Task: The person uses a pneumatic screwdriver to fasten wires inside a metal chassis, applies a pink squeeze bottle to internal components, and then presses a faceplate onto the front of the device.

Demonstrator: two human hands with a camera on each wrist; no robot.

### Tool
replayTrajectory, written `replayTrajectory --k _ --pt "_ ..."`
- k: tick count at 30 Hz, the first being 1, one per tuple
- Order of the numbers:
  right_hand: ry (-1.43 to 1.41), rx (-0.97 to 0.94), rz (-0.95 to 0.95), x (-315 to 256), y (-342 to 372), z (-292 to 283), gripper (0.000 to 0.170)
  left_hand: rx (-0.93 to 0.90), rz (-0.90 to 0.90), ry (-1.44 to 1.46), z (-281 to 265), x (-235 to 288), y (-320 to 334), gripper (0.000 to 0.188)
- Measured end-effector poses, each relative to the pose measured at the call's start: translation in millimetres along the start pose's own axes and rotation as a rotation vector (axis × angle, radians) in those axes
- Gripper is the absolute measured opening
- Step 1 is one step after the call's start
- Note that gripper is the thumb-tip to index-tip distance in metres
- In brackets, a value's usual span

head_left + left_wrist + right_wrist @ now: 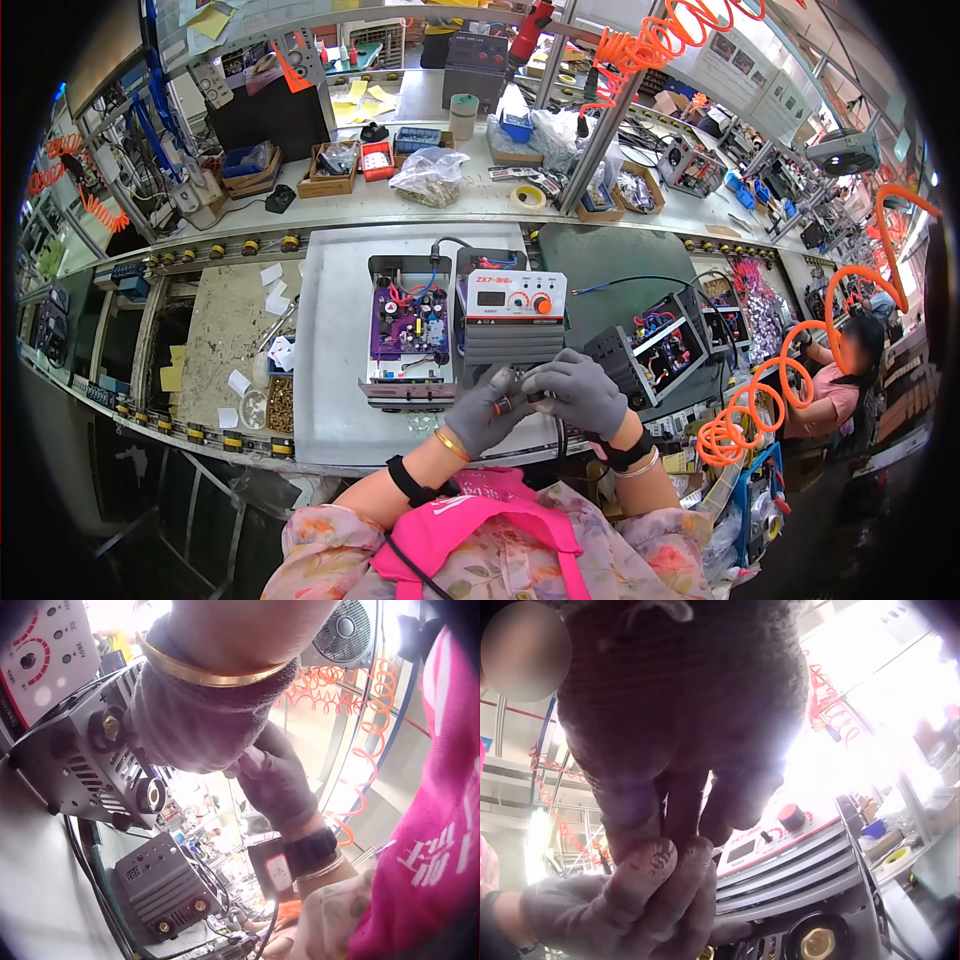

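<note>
In front of a welder with a white panel (pixel 516 299), both grey-gloved hands meet at their fingertips. The left hand (pixel 480 414) grips a small dark part with an orange band (pixel 503 406). Thumb and fingers of the right hand (pixel 582 392) pinch at the dark piece between the hands; whether it is one part or two I cannot tell. In the left wrist view the left hand (pixel 199 724) hides the held part, and the welder's brass socket (pixel 155 796) shows below. The right wrist view has the right hand (pixel 682 697) above the left hand's fingers (pixel 656 889).
An uncovered unit with a purple board (pixel 410 325) stands left of the welder. Another open unit (pixel 655 345) lies tilted at the right, near coiled orange hoses (pixel 755 400). A bin of brass pieces (pixel 281 403) is at the left, and a bagged bundle (pixel 430 177) sits behind.
</note>
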State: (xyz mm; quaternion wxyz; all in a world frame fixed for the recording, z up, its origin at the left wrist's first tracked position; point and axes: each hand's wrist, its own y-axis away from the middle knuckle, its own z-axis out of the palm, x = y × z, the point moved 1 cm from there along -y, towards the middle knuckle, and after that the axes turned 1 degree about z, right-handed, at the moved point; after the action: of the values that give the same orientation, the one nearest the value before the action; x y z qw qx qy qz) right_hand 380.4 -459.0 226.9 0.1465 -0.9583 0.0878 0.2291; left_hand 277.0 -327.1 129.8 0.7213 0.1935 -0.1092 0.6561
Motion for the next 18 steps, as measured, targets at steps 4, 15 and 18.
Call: replayTrajectory --k 4,15,18 --pt "-0.112 -0.017 0.007 0.0 3.9 2.8 0.024 0.055 -0.112 0.188 -1.6 -2.3 -0.1 0.019" --pt "-0.195 0.417 0.328 10.8 -36.2 -6.7 0.027 0.227 -0.119 0.305 13.4 2.6 5.6 0.023" --pt "0.020 0.397 0.223 13.7 -55.5 -4.9 0.029 0.246 -0.112 0.296 13.0 1.5 6.6 0.023"
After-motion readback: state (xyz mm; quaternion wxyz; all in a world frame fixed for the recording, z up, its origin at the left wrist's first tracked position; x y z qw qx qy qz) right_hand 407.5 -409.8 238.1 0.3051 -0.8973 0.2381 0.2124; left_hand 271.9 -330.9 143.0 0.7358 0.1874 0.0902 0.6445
